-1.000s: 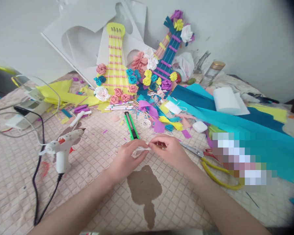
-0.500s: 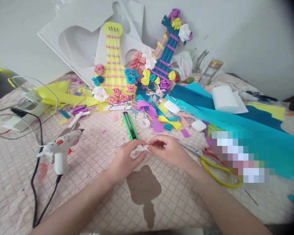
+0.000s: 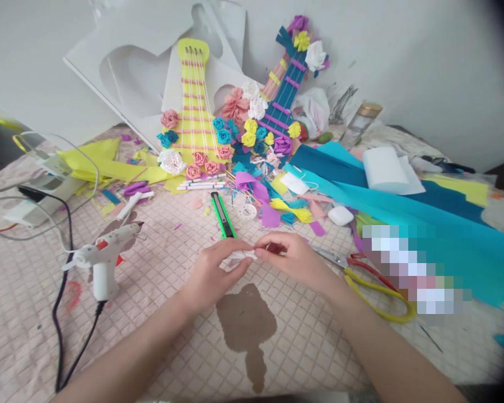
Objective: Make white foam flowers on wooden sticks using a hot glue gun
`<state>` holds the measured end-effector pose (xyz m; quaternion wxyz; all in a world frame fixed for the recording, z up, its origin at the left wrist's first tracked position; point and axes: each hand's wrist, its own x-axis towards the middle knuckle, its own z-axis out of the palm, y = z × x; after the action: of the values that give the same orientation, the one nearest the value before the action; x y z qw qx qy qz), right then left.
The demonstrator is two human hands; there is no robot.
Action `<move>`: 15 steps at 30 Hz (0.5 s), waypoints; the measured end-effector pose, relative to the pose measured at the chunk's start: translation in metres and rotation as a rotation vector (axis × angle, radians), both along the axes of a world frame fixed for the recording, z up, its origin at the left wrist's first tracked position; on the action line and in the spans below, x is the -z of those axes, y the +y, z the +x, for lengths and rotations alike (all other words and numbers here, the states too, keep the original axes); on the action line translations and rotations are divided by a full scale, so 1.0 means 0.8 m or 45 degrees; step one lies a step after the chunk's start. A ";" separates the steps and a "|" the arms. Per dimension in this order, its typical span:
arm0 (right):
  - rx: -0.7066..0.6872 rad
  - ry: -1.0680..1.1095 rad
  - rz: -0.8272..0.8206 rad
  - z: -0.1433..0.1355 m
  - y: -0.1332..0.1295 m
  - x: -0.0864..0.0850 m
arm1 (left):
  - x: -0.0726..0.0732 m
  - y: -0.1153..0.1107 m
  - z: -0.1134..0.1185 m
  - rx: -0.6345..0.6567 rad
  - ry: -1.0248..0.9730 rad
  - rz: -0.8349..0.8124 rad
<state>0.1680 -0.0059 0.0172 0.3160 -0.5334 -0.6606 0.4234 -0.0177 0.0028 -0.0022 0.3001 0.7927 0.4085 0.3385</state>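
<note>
Between my two hands is a small strip of white crepe paper, twisted and mostly covered by fingers. My left hand pinches it from the left, thumb below and fingers above. My right hand pinches its right end, fingertips meeting those of the left. Just beyond my left hand lies a green utility knife, its near end close to the fingers. Scissors with yellow and red handles rest beside my right hand, blades partly behind it.
A white hot glue gun stands at left with its black cord. Yellow and blue paper guitars with paper flowers lean at the back. Turquoise crepe paper, a white paper roll and scraps cover the right and middle.
Both hands stay almost in place, still pinching the white paper; it looks slightly flatter between the fingers. Nothing else has visibly moved.
</note>
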 end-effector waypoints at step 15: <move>0.014 0.018 0.017 -0.005 -0.001 0.000 | 0.001 0.001 0.001 -0.022 -0.010 0.071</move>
<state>0.1643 -0.0065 0.0168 0.3265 -0.5321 -0.6581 0.4209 -0.0170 0.0035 -0.0028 0.2766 0.7958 0.4046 0.3555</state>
